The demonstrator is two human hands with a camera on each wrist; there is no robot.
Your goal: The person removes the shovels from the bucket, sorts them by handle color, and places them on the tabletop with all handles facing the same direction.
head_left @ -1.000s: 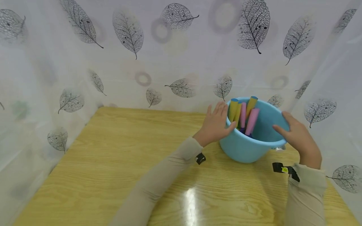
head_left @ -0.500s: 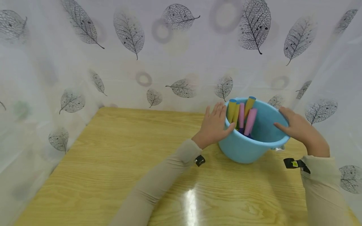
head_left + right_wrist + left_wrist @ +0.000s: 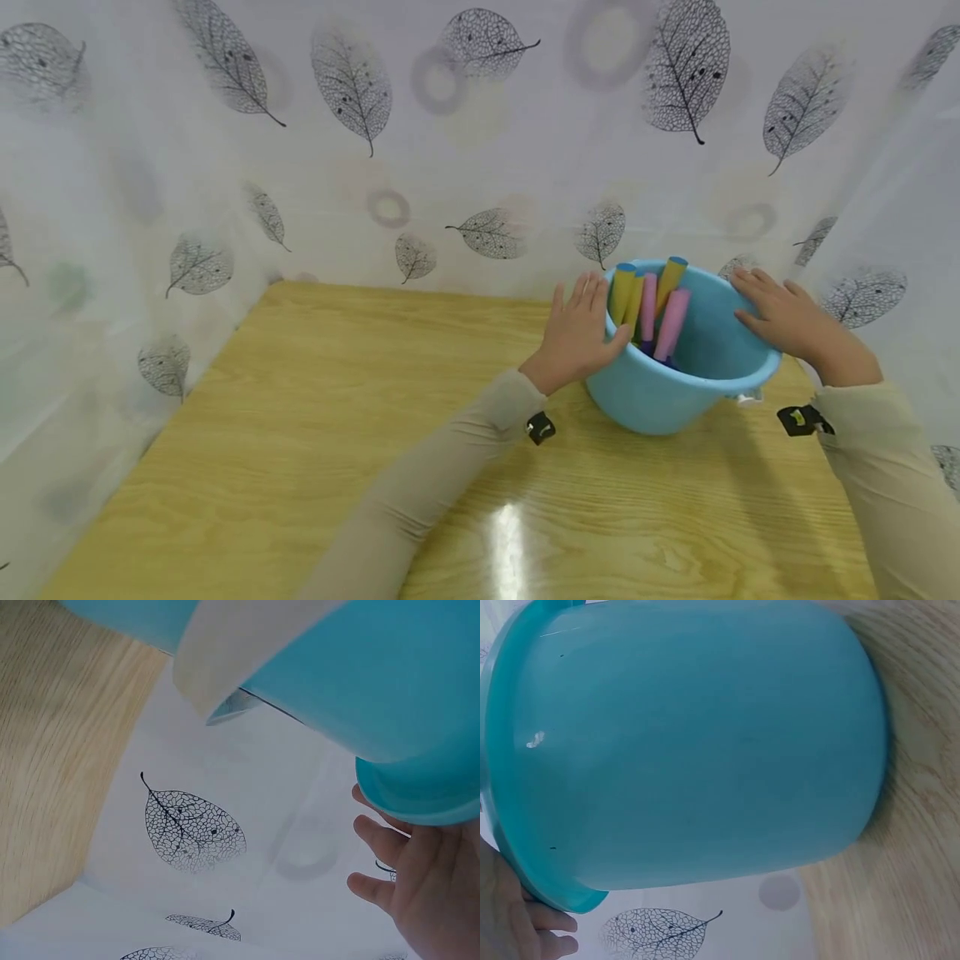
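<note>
A light blue bucket stands upright toward the back right of the table. Several foam-like sticks lean inside it against the left wall: yellow ones with blue ends and pink ones with purple lower parts. My left hand rests at the bucket's left rim, fingers straight along the outside and thumb over the edge. At the right rim, my right hand touches the bucket with fingers extended. The right wrist view has these fingers spread below the rim. The bucket's wall fills the left wrist view.
The wooden table spreads out to the left and front of the bucket. A white curtain printed with leaves hangs along the back and both sides. A small white handle fitting sits on the bucket's right front.
My right hand has shifted back along the right rim, and its fingers have straightened. My right forearm has swung outward to the right. The left hand and the bucket have hardly moved.
</note>
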